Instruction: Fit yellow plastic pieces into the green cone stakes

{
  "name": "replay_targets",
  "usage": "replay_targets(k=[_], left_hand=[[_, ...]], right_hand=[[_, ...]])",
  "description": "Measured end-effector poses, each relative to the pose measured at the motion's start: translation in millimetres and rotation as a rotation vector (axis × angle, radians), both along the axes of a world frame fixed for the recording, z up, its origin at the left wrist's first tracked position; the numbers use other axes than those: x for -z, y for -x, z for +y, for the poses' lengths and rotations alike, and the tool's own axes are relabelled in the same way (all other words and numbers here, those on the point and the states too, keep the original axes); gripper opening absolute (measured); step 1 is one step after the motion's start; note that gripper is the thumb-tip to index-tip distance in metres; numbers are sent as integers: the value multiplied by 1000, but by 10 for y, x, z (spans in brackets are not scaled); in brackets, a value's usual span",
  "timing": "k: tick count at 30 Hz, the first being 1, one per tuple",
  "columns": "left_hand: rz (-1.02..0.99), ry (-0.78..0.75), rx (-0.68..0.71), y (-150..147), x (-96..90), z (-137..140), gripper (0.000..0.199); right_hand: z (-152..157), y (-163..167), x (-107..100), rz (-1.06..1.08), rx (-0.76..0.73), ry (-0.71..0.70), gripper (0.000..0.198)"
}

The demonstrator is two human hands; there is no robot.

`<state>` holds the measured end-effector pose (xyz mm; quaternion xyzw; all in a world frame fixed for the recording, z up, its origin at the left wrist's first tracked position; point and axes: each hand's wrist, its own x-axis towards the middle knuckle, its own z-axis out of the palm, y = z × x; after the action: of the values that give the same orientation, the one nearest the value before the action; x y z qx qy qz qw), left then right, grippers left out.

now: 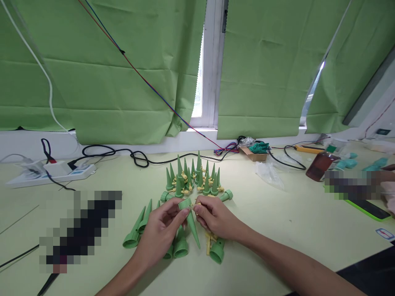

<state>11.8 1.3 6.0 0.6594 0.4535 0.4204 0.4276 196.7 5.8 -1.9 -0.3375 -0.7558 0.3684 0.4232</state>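
Pinched in my left hand (165,226) is a green watering spike (193,232), its wide collar up and its point slanting down to the right. My right hand (217,216) closes on a small yellow valve (194,205) against the spike's side, just below the collar; my fingers hide most of the valve. Behind both hands stand several green spikes with yellow valves (179,170), points up. Loose spikes (132,237) lie by my left forearm, and others (180,246) lie under my hands. Below my right hand are more yellow valves (208,247) beside another spike (217,251).
A power strip (77,174) and black cables (123,150) run along the back left. To the right are a cardboard box (253,154), a plastic bag (270,174) and a brown bottle (319,166). Another person's hand (388,174) shows at the right edge.
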Motion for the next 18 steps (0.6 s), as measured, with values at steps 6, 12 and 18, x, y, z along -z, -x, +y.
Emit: replay_targets(k=[6,12,18], left_hand=[[-16,11,41,0,15,0,31],[-58,60,80,-15,28,-1,31],[-147,70,155,-51,32,-43,39]], right_hand=[[-8,18,19,-57,57,-50,35],[-12,22,5,-78,98,-75,34],[10,28,33,-68,151,-124,36]])
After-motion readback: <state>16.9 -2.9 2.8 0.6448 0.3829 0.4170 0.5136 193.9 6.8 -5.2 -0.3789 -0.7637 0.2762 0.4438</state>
